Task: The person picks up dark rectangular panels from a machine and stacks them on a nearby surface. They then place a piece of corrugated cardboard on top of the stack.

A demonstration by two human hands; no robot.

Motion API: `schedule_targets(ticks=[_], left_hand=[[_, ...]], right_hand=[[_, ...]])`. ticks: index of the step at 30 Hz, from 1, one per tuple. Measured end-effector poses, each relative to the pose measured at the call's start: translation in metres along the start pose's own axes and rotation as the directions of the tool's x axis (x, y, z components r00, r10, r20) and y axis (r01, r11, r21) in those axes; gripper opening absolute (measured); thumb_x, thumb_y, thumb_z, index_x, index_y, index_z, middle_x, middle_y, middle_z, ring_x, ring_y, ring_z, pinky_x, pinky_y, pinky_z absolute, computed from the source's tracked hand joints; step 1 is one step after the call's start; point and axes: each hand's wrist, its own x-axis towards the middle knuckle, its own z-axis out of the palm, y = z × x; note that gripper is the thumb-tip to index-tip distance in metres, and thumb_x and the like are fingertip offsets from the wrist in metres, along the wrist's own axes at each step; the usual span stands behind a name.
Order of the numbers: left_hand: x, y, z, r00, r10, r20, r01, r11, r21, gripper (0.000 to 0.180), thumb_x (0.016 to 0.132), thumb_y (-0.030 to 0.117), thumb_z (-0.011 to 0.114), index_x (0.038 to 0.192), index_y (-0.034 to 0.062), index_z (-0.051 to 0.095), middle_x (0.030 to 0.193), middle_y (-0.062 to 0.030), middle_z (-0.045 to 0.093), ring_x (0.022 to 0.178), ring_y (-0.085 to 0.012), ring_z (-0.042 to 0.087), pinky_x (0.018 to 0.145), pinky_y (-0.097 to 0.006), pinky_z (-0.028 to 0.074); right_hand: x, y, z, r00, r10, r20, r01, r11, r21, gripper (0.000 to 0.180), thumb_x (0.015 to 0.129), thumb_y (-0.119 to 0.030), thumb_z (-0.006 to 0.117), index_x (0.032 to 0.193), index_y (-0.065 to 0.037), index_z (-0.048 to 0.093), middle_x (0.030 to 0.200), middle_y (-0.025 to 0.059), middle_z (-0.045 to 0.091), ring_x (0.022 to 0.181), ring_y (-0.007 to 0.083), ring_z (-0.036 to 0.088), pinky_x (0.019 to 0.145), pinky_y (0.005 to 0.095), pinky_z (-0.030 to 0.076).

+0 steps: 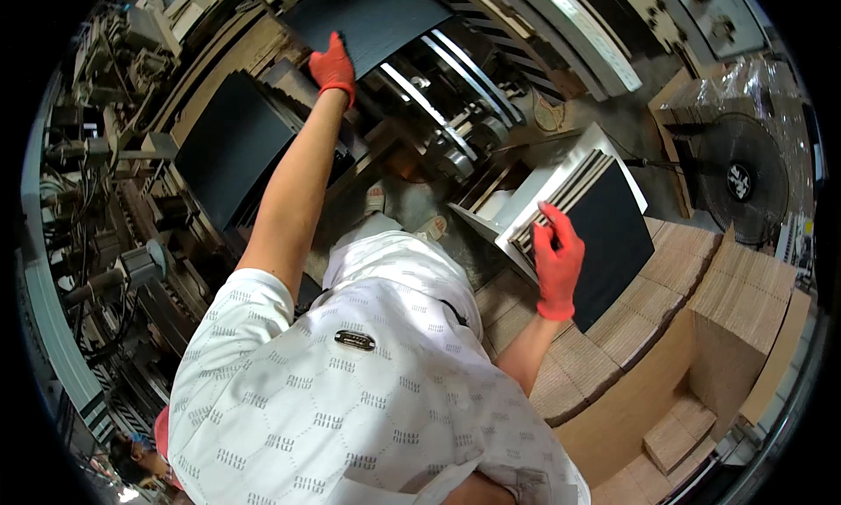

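Observation:
My left hand (335, 67), in a red glove, is at the left edge of a black flat panel (372, 23) lying over machine rails. Its thumb points away along the edge and the fingers close on it, partly hidden. My right hand (559, 268), also red-gloved, has its fingers curled at the left edge of a black board (613, 242). This board lies on top of a small stack with pale edges, on brown bundles. How far the fingertips reach under the board is hidden.
A stack of black panels (232, 146) sits left of my left forearm. Metal rails (455, 93) run beneath the far panel. A white tray-like box (547, 190) adjoins the right stack. Bundled brown strips (670, 286), a carton (631, 409) and a black fan (740, 176) stand at right.

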Motion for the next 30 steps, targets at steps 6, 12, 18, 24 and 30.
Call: schedule_targets(ticks=[6,12,18,24,30], left_hand=[[-0.021,0.030,-0.025,0.988,-0.106,0.110,0.125,0.974,-0.190,0.059,0.086,0.046,0.076,0.100,-0.0109,0.067,0.105,-0.0308,0.071,0.104,-0.0429,0.069,0.090,-0.047,0.052],[-0.016,0.018,-0.018,0.989,-0.091,0.120,0.117,0.966,-0.229,0.062,0.086,0.046,0.074,0.107,-0.0108,0.063,0.106,-0.0328,0.069,0.105,-0.0483,0.066,0.090,-0.050,0.052],[-0.026,0.028,-0.028,0.967,-0.159,0.197,0.212,0.935,-0.283,0.055,0.087,0.043,0.075,0.094,-0.0079,0.056,0.092,-0.0293,0.067,0.089,-0.0461,0.067,0.080,-0.051,0.051],[-0.024,0.008,-0.020,0.957,-0.126,0.261,0.201,0.937,-0.287,0.041,0.090,0.030,0.077,0.103,-0.0048,0.059,0.089,-0.0154,0.065,0.081,-0.0262,0.058,0.079,-0.041,0.049],[-0.024,-0.007,-0.005,0.993,0.025,0.113,0.029,0.890,-0.455,0.040,0.092,0.028,0.075,0.089,-0.0033,0.052,0.072,-0.0105,0.048,0.069,-0.0216,0.045,0.066,-0.042,0.042]], right_hand=[[0.083,-0.007,0.084,0.957,-0.251,0.148,0.266,0.960,-0.091,0.039,0.087,-0.009,0.076,0.125,-0.007,0.069,0.084,-0.0010,0.061,0.078,0.0117,0.057,0.069,0.0283,0.044],[0.131,0.031,0.173,0.818,-0.481,0.315,0.561,0.547,-0.621,0.042,0.084,-0.037,0.075,0.119,-0.016,0.068,0.103,0.0032,0.070,0.099,0.0248,0.064,0.097,0.0439,0.039],[0.159,0.015,0.212,0.920,-0.106,0.377,0.353,0.641,-0.682,0.031,0.088,-0.029,0.067,0.109,-0.007,0.069,0.090,0.0145,0.073,0.089,0.0389,0.068,0.082,0.0487,0.051],[0.159,0.016,0.216,0.929,-0.100,0.356,0.327,0.671,-0.665,0.031,0.089,-0.029,0.071,0.110,-0.006,0.070,0.096,0.0177,0.072,0.093,0.0404,0.068,0.078,0.0476,0.054],[0.157,0.010,0.220,0.940,-0.083,0.331,0.296,0.680,-0.670,0.021,0.089,-0.028,0.070,0.100,-0.010,0.069,0.090,0.0145,0.070,0.090,0.0401,0.066,0.076,0.0476,0.051]])
